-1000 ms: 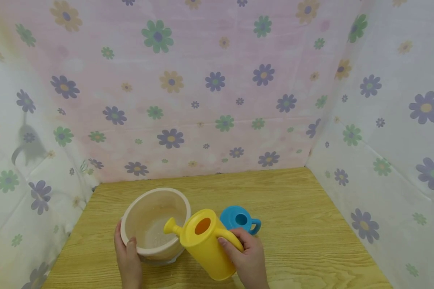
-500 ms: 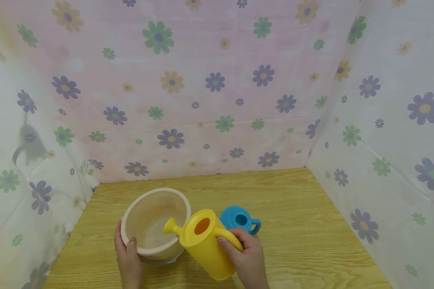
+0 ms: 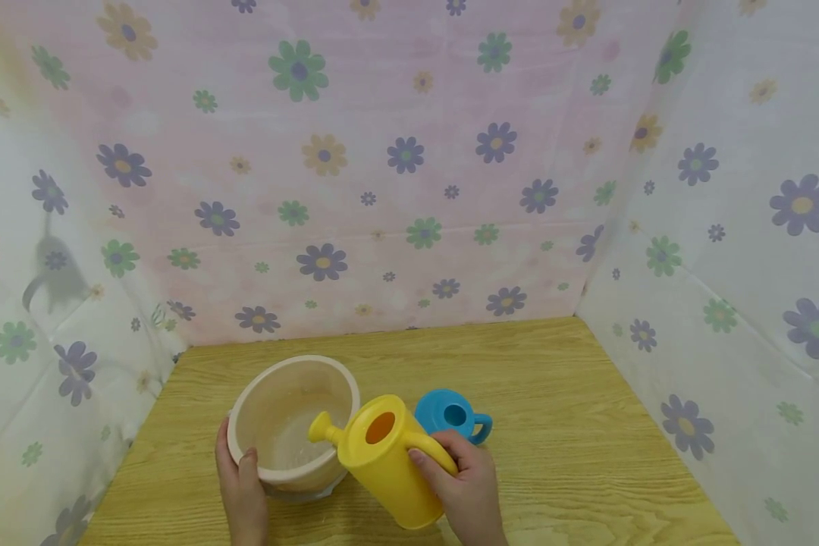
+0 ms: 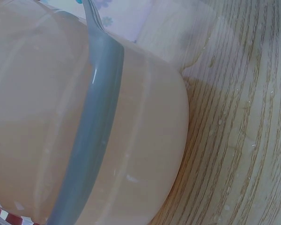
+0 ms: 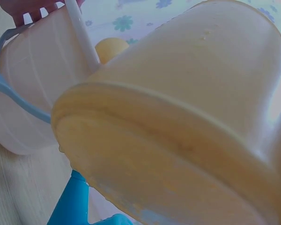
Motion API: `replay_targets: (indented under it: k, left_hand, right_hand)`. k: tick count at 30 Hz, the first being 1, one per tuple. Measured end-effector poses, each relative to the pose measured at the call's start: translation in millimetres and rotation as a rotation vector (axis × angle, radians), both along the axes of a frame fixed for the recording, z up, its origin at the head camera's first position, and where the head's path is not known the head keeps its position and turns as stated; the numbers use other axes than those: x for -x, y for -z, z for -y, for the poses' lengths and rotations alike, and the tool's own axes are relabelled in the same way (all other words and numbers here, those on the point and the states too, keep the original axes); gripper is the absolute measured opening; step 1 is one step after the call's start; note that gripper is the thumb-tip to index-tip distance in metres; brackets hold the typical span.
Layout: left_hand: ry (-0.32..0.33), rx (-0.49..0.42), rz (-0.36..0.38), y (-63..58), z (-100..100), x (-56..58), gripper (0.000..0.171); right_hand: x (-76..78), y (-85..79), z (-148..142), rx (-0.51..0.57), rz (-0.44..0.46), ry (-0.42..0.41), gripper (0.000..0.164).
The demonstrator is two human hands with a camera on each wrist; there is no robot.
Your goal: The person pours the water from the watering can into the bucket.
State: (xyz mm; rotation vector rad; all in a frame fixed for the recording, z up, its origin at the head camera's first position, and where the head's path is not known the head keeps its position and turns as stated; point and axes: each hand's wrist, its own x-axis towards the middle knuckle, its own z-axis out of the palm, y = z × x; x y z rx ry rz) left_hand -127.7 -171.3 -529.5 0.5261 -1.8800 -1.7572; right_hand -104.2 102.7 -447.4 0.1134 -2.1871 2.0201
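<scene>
My left hand [image 3: 241, 489] grips the left side of a beige bucket [image 3: 285, 476], its thumb over the rim. The bucket tilts toward me, and shallow water seems to lie in its bottom. Across its outer wall runs a grey-blue bail handle [image 4: 91, 136]. My right hand [image 3: 474, 485] holds a yellow watering can [image 3: 392, 481] by its handle, fingers curled round it. That can leans left, with its sprinkler head over the bucket's opening. In the right wrist view, droplets hang along the can's base [image 5: 145, 154].
Close behind the yellow can stands a small blue watering can [image 3: 437, 409], partly hidden by it. Water drops and a wet patch lie on the wood-grain table [image 4: 234, 154] beside the bucket. Flower-patterned cloth [image 3: 409, 189] walls the table at the back and sides.
Both hands, the bucket and the yellow watering can stay almost still. Only the small splash marks inside the bucket differ slightly.
</scene>
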Motion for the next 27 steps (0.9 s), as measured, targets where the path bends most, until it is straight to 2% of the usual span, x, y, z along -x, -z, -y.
replay_targets:
  k: [21, 27]
  left_hand:
    - [0.003, -0.021, -0.023, 0.0, 0.7, 0.1, 0.054]
    - [0.006, -0.011, -0.026, -0.8, 0.2, -0.1, 0.054]
  right_hand:
    - [-1.0, 0.2, 0.1, 0.015, 0.025, -0.011, 0.018]
    - [-1.0, 1.4, -0.4, 0.015, -0.025, -0.012, 0.015]
